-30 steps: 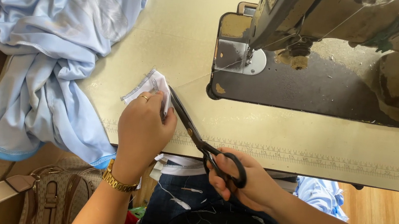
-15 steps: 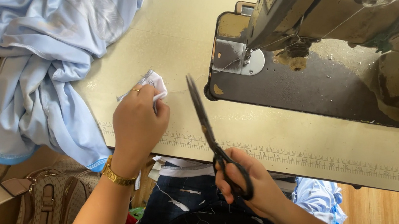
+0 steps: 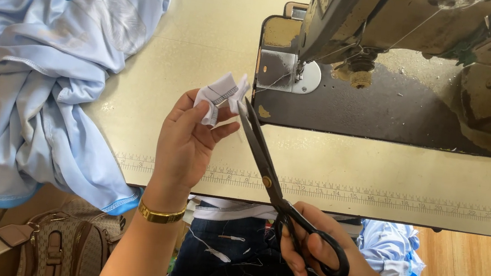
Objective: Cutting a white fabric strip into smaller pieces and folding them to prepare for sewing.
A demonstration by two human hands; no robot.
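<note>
Your left hand [image 3: 185, 139] is raised above the worktop's [image 3: 380, 175] near edge, thumb and fingertips pinching a small white fabric scrap [image 3: 221, 93] that sticks up and away from you. Your right hand [image 3: 316, 245] sits lower, off the near edge over your lap, fingers closed through the loops of the black scissors [image 3: 266, 172]. Their long axis runs diagonally from that hand up and leftward, and the tips meet the scrap's right side, just beside your left fingertips. Whether the blades are parted you cannot tell. At the worktop's left edge lies a bunched pale blue garment [image 3: 51, 74], well apart; the sewing machine [image 3: 411, 33] stands toward the far right.
</note>
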